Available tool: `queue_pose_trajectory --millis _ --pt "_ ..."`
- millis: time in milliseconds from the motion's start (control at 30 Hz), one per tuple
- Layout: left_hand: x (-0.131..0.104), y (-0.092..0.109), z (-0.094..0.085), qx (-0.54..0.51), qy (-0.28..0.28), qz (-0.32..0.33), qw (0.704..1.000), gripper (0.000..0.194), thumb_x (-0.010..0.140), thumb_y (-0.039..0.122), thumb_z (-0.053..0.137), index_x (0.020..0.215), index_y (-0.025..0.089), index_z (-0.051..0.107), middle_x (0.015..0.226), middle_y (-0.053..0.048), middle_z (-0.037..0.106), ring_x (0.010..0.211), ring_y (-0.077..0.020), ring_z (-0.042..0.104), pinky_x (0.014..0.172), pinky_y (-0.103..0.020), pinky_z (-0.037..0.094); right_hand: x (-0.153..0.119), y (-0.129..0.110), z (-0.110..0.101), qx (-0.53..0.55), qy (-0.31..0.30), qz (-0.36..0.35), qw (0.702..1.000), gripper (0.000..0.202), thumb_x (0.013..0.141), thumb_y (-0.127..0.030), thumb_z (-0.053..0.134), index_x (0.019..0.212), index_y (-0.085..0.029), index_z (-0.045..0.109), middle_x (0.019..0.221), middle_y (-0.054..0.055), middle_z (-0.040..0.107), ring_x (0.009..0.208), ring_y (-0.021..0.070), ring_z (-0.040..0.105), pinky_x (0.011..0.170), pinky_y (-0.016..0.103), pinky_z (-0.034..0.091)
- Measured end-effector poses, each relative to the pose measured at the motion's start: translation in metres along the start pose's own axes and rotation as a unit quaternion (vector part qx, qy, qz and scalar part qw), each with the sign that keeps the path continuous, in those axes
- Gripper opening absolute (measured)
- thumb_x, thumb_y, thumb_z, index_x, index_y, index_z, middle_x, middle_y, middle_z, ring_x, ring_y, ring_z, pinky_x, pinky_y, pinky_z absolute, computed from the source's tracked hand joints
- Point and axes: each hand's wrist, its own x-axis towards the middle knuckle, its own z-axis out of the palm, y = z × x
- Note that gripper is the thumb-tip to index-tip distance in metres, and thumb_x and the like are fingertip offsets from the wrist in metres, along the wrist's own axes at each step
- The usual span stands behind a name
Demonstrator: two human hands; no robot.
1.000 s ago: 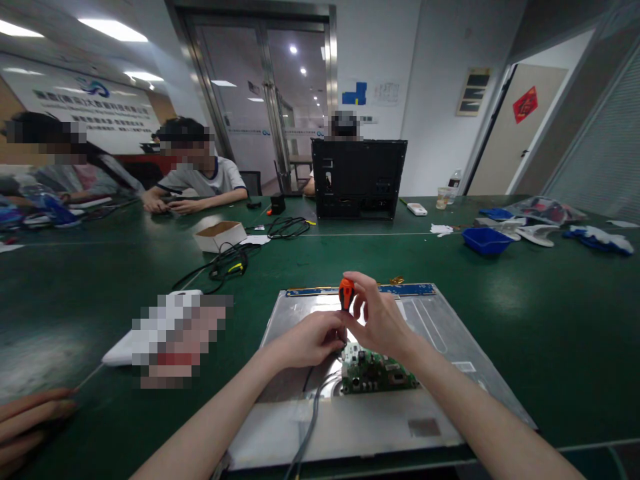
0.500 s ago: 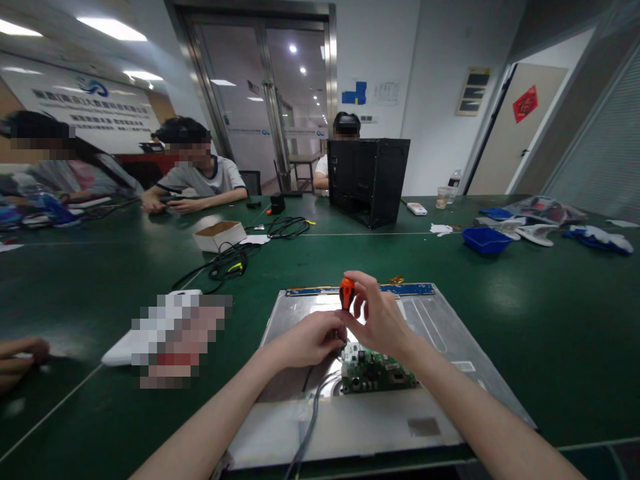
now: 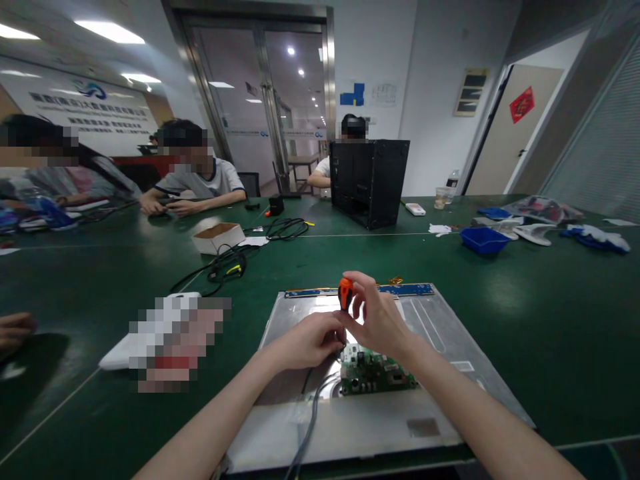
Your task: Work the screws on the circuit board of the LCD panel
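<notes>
An orange and black screwdriver [image 3: 345,294] stands upright, its handle held by my right hand [image 3: 379,317], with one finger over the top. My left hand [image 3: 319,339] is closed in a pinch low beside it, at the edge of a green circuit board [image 3: 375,372]; what its fingertips hold is hidden. The board lies on the metal back of a flat display panel [image 3: 435,393], which has a blue strip [image 3: 413,289] along its far edge. A dark cable [image 3: 313,427] runs from near the board toward me.
On the green table [image 3: 480,287] stand a black computer case [image 3: 373,183], a blue tray [image 3: 484,240] and an open white box [image 3: 219,238]. Black cables [image 3: 227,267] lie near the box. Co-workers sit across the table; another person's hand [image 3: 15,333] is at the left edge.
My hands and the screwdriver keep nearly the same pose. At the left edge, the other person's hand has drawn back to the left. The view has shifted slightly.
</notes>
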Motion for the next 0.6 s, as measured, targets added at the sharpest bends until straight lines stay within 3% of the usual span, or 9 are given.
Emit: queue_pose_trajectory --millis 333,600 --pt "-0.0017 -0.0044 0.0017 0.025 -0.001 0.011 1.0 0.015 0.079 0.007 0.056 0.085 0.017 0.065 0.084 -0.003 0.066 0.077 -0.0177 0.06 0.071 -0.027 0.046 0.0018 0.0011 -0.001 0.039 0.07 -0.011 0.997 0.054 0.092 -0.028 0.06 0.136 -0.024 0.029 0.077 -0.003 0.062 0.05 0.0104 0.056 0.044 0.018 0.038" --pt "-0.0038 -0.0002 -0.0011 0.023 0.008 0.009 1.0 0.013 0.078 0.009 0.057 0.086 0.018 0.064 0.082 -0.002 0.064 0.074 -0.0174 0.057 0.068 -0.026 0.043 0.002 0.0009 -0.0019 0.034 0.069 -0.003 0.997 0.053 0.092 -0.028 0.059 0.135 -0.025 0.03 0.076 -0.003 0.062 0.05 0.0109 0.057 0.044 0.019 0.04"
